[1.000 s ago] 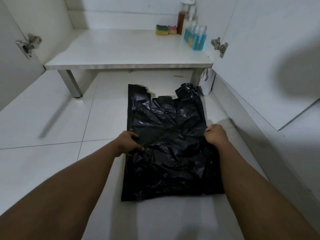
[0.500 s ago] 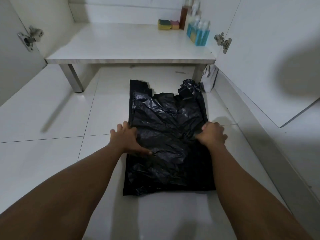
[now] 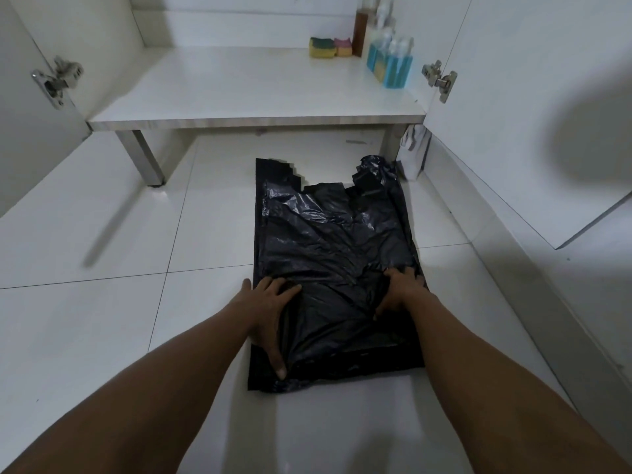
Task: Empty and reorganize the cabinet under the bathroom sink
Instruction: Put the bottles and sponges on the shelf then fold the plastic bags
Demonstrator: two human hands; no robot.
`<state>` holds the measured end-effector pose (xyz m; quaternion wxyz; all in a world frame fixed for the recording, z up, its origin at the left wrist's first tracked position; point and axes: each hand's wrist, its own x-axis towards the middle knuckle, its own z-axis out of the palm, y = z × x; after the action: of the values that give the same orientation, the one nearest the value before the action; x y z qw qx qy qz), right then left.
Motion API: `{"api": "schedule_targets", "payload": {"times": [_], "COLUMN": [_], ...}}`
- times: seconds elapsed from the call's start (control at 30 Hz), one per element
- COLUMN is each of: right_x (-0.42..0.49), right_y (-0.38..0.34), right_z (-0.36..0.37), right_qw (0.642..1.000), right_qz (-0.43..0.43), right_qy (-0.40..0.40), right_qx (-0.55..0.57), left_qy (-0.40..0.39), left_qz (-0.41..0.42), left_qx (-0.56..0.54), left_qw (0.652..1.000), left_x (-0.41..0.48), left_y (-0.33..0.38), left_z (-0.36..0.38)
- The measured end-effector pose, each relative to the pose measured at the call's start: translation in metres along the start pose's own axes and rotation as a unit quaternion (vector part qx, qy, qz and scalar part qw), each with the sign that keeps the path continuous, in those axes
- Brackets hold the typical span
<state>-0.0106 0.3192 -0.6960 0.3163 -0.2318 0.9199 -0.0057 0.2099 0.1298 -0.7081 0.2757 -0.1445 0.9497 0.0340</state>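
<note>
A black plastic bag (image 3: 328, 241) lies flat on the white tiled floor in front of the open cabinet. My left hand (image 3: 270, 309) rests palm-down on its near left part, fingers spread, thumb stretched toward me. My right hand (image 3: 398, 292) presses on the near right part, fingers curled into the creased plastic. The cabinet shelf (image 3: 239, 94) holds two sponges (image 3: 330, 47), a brown bottle (image 3: 360, 32) and blue bottles (image 3: 390, 63) at its back right corner.
Both cabinet doors stand open: the left door (image 3: 30, 107) with its hinge, the right door (image 3: 533, 114) jutting out over the floor. A metal leg (image 3: 143, 159) holds up the shelf. A small white bag (image 3: 413, 152) leans by the right leg.
Both hands have slid toward me along the bag, from its middle to its near part, flattening it. The left hand has opened out flat.
</note>
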Motion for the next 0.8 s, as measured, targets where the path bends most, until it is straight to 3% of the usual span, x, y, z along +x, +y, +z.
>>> {"api": "schedule_targets", "payload": {"times": [0.1,0.2,0.33,0.57,0.7,0.8], "right_x": [-0.002,-0.002,0.004,0.03,0.061,0.083], "right_y": [0.0,-0.008,-0.023,-0.067,-0.082,-0.081], "right_z": [-0.002,-0.011,-0.031,-0.043,-0.046,-0.046], "right_qw": [1.0,1.0,0.993,0.985,0.989,0.993], "right_qz": [0.001,0.002,-0.046,-0.088,-0.082,-0.078], "right_qy": [-0.01,-0.01,0.059,0.1,0.107,0.065], "right_qx": [-0.011,0.001,0.087,0.113,0.061,0.057], "left_qy": [0.032,0.172,0.312,0.291,0.315,0.309], "left_qz": [-0.003,-0.006,-0.043,-0.136,-0.226,-0.303], "left_qx": [-0.033,-0.099,-0.131,-0.181,-0.316,-0.376], "left_qw": [0.999,0.98,0.94,0.929,0.866,0.819], "left_x": [-0.002,0.001,0.025,0.074,0.105,0.128], "left_y": [0.002,0.001,-0.004,-0.03,-0.048,-0.074], "left_z": [0.0,-0.005,-0.022,-0.074,-0.098,-0.117]}}
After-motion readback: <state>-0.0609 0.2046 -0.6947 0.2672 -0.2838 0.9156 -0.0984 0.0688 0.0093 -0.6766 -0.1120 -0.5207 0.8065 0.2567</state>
